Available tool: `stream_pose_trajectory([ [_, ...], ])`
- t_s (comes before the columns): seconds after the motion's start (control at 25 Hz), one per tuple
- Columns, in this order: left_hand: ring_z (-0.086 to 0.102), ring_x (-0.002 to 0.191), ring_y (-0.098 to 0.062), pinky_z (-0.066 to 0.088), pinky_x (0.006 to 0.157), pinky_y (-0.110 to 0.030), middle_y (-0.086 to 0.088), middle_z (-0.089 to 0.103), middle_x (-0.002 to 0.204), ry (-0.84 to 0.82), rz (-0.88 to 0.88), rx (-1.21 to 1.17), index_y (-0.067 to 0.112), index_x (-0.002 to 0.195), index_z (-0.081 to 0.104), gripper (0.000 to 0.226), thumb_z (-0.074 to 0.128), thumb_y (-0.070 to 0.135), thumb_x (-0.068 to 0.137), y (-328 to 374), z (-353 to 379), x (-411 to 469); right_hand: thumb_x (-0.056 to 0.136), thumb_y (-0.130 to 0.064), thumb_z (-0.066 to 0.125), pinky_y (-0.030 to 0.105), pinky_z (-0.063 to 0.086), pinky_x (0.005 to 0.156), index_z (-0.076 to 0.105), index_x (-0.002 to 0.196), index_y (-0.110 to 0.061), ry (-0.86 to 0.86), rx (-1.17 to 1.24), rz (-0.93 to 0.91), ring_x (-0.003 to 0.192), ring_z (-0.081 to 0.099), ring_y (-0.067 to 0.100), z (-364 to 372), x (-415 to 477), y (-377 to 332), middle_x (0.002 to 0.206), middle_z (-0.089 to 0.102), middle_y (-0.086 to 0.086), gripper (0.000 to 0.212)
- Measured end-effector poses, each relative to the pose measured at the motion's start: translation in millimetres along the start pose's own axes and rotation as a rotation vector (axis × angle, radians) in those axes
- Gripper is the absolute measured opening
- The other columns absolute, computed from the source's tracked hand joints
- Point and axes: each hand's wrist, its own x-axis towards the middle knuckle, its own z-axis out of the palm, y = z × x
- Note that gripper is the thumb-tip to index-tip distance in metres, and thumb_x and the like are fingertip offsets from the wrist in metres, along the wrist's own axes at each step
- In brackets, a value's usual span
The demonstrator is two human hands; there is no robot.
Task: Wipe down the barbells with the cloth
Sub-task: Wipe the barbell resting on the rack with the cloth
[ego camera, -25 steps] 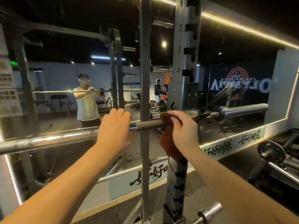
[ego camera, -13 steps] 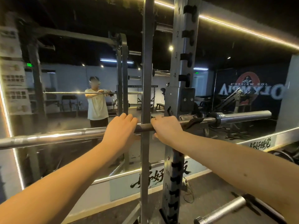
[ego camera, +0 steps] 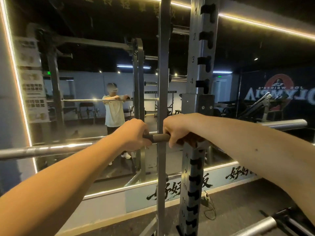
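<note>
Where the big mirror [ego camera: 76, 126] fills the wall on the left, a long shiny barbell [ego camera: 51, 149] comes in from the side and runs across to the right. In the mirror, a person [ego camera: 113, 111] in a white top stands with both hands on a bar.

Next comes the left hand [ego camera: 133, 135]. It sits on top of the barbell, with its fingers curled over and round it. Just right of it, a short dark bit of the barbell shows, crossing a thin grey pole [ego camera: 162, 74].

Then comes the right hand [ego camera: 177, 128], close beside the left one. Its fingers are curled round the barbell too, and it holds the brown cloth [ego camera: 191, 142] there. Only a small bit of the cloth pokes out under the palm, against the barbell.

Right behind this hand stands a thick post [ego camera: 202, 68] with numbers going down it. Past the post, the fat end of the barbell sticks out. Low in the right corner lies a second bar [ego camera: 255, 226].
</note>
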Motion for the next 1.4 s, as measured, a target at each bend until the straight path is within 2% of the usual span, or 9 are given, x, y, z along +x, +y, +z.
stream_pose_trajectory([
  [0.08,0.063,0.082,-0.011,0.046,0.065,-0.024,0.006,0.068,0.089,-0.149,-0.01,-0.1,0.022,0.1,0.076,0.024,0.08,0.04,0.086,-5,-17,11,0.076,-0.046,0.085,0.039,0.062,0.082,0.074,0.097,-0.028,-0.157,0.074,-0.008,0.084,0.073,0.016,-13,6,3,0.087,0.075,-0.006,0.03],
  [0.2,0.063,0.084,-0.011,0.042,0.064,-0.022,0.007,0.068,0.09,-0.221,-0.017,-0.093,0.023,0.099,0.075,0.023,0.079,0.041,0.086,-5,-24,16,0.079,-0.05,0.083,0.038,0.059,0.088,0.072,0.11,-0.028,-0.08,0.098,0.02,0.09,0.069,0.014,-12,-6,6,0.096,0.072,-0.007,0.039],
  [0.4,0.065,0.087,-0.014,0.057,0.077,-0.031,0.005,0.07,0.096,-0.047,-0.032,0.0,0.023,0.109,0.072,0.035,0.072,0.052,0.089,-7,-1,-2,0.093,-0.044,0.071,0.027,0.04,0.089,0.066,0.117,-0.023,0.789,0.745,0.261,0.104,0.054,0.009,36,-42,7,0.11,0.06,-0.01,0.033],
  [0.48,0.062,0.092,-0.014,0.057,0.082,-0.036,0.006,0.068,0.101,0.094,-0.025,0.043,0.027,0.109,0.069,0.037,0.071,0.056,0.088,-10,1,-17,0.099,-0.035,0.063,0.028,0.033,0.095,0.064,0.117,-0.021,0.936,0.766,0.488,0.113,0.045,0.012,61,-38,-4,0.114,0.051,-0.007,0.023],
  [0.64,0.053,0.096,-0.013,0.051,0.082,-0.03,0.008,0.063,0.105,0.319,-0.001,0.128,0.026,0.116,0.071,0.031,0.07,0.046,0.092,-24,5,-35,0.102,-0.018,0.055,0.034,0.029,0.113,0.065,0.127,-0.019,0.925,0.592,0.569,0.129,0.037,0.019,97,-20,-53,0.131,0.051,-0.002,0.026],
  [0.88,0.053,0.093,-0.013,0.053,0.081,-0.033,0.008,0.06,0.099,0.341,0.048,0.095,0.026,0.111,0.076,0.025,0.069,0.042,0.093,-30,10,-33,0.098,0.005,0.054,0.007,0.024,0.113,0.065,0.133,-0.007,1.009,0.692,0.016,0.128,0.043,0.011,103,-21,-86,0.132,0.059,0.001,0.039],
  [1.04,0.051,0.097,-0.012,0.047,0.08,-0.026,0.009,0.058,0.102,0.339,0.067,0.077,0.028,0.117,0.074,0.026,0.068,0.041,0.095,-37,12,-33,0.094,0.002,0.058,0.032,0.034,0.118,0.07,0.125,-0.01,1.127,0.566,0.435,0.129,0.051,0.019,126,-29,-19,0.127,0.066,0.003,0.035],
  [1.2,0.051,0.101,-0.012,0.046,0.083,-0.026,0.008,0.06,0.109,0.32,0.127,0.142,0.033,0.124,0.071,0.026,0.063,0.038,0.099,-45,13,-32,0.097,-0.003,0.06,0.017,0.022,0.112,0.069,0.127,-0.012,1.168,0.668,0.684,0.133,0.045,0.015,113,-19,-54,0.129,0.067,0.001,0.032],
  [1.4,0.049,0.1,-0.016,0.047,0.082,-0.032,0.007,0.06,0.108,0.338,0.19,0.171,0.032,0.121,0.07,0.026,0.061,0.037,0.098,-57,11,-40,0.101,-0.01,0.06,0.008,0.033,0.108,0.069,0.128,-0.024,1.046,0.994,0.258,0.118,0.05,-0.01,87,-22,-129,0.127,0.061,-0.013,0.032],
])
